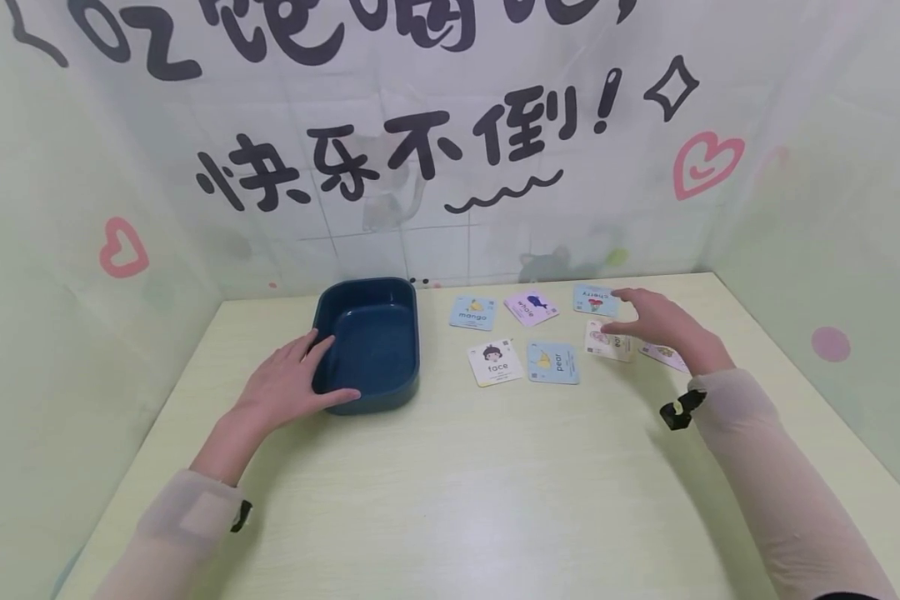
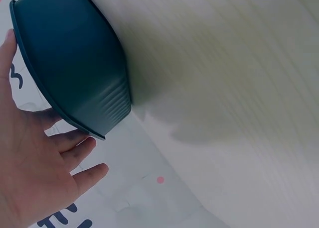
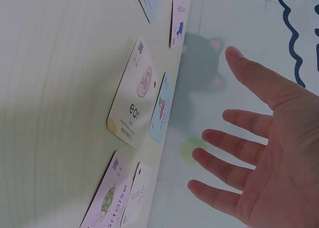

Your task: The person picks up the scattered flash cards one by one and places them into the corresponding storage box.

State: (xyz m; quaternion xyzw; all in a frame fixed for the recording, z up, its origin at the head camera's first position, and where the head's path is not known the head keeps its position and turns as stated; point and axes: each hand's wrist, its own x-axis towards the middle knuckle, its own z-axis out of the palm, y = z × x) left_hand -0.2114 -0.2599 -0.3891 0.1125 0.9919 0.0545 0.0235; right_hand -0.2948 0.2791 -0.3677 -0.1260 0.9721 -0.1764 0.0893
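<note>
Resting on the near-left rim of the blue tray [image 1: 367, 346], the left hand [image 1: 288, 387] lies with fingers straight and spread, thumb along the tray's front wall; it grasps nothing. The left wrist view confirms the open palm [image 2: 30, 173] against the tray's outer edge [image 2: 75, 73].

The tray serves as landmark, standing on the pale tabletop [image 1: 457, 483]. To the tray's right lie picture cards: the mango card [image 1: 473, 312] nearest, the whale card [image 1: 531, 307] beyond it, the cherry card [image 1: 595, 299] further right. Nearer the person, the face card [image 1: 495, 362] and the pear card [image 1: 553, 362] lie side by side.

The right hand [image 1: 663, 327] hovers furthest from the tray, over the ear card [image 1: 607, 342], fingers extended and apart, holding nothing. The right wrist view shows the open palm [image 3: 269, 148] clear of the ear card [image 3: 132, 106], with a tortoise card [image 3: 107, 200] beside it.
</note>
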